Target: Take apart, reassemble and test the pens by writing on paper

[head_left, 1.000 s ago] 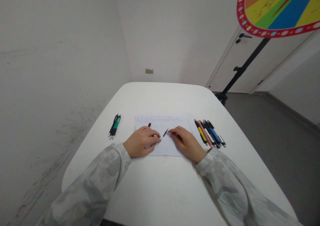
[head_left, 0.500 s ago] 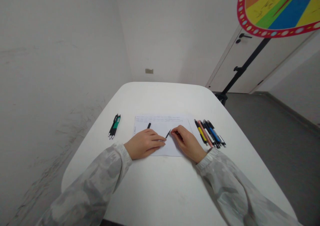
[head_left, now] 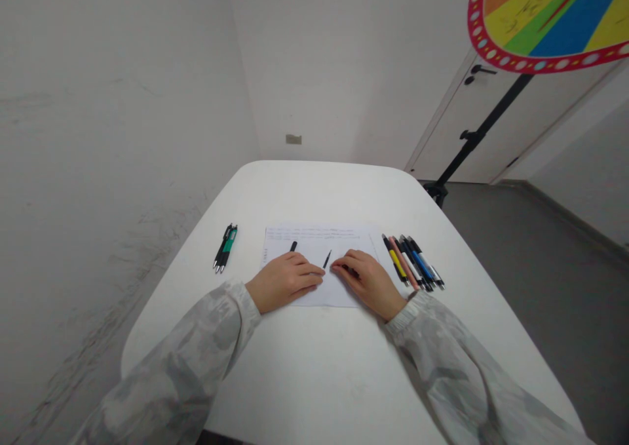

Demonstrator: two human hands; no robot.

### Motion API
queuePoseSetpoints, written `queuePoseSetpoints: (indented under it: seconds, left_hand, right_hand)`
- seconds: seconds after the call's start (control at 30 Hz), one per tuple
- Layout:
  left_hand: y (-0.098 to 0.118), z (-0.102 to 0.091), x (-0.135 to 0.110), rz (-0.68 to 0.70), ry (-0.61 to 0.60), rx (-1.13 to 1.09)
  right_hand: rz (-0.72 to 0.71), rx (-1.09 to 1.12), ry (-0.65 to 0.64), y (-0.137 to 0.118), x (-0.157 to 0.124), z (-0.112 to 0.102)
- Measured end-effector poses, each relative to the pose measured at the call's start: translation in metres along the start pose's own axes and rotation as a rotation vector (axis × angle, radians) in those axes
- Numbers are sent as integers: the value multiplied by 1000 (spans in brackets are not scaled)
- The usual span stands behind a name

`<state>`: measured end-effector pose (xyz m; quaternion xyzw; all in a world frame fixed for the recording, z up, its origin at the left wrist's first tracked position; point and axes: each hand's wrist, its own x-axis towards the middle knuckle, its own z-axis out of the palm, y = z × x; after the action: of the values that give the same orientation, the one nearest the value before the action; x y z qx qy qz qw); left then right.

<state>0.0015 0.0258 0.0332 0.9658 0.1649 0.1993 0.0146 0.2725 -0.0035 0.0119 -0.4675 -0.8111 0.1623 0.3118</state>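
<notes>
My left hand point(head_left: 287, 281) rests on a sheet of paper point(head_left: 312, 240), fingers together and pointing right. At its fingertips it holds a thin dark pen refill point(head_left: 327, 260), whose fine tip points up and away. A black pen part point(head_left: 293, 246) sticks out behind the knuckles of this hand, and its rest is hidden. My right hand point(head_left: 366, 280) is over the paper's right side, thumb and fingers pinched close to the refill but apart from it. Whatever is in the pinch is too small to make out.
On the white table point(head_left: 314, 196), two pens, one green pen point(head_left: 228, 245) and one black, lie at left. Several pens in different colours point(head_left: 413, 261) lie at right near my right wrist. A colourful wheel point(head_left: 545, 25) on a black stand point(head_left: 484, 127) is beyond the table.
My right fingertips have moved slightly left and down, away from the refill's tip. The refill has turned a little more upright, while my left hand has barely moved.
</notes>
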Motion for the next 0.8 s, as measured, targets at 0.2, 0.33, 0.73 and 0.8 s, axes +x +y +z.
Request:
queuePoseSetpoints:
  seconds: [0.2, 0.33, 0.73, 0.8]
  left_hand:
    - [2, 0, 1, -20, 9, 5]
    - [2, -1, 1, -26, 8, 25]
    - [3, 0, 1, -37, 12, 18]
    - [3, 0, 1, -36, 13, 22]
  right_hand:
    - [-9, 27, 10, 1, 0, 1]
    - [17, 64, 40, -1, 0, -1]
    - [102, -43, 135, 6, -1, 4]
    - [123, -69, 149, 7, -1, 4]
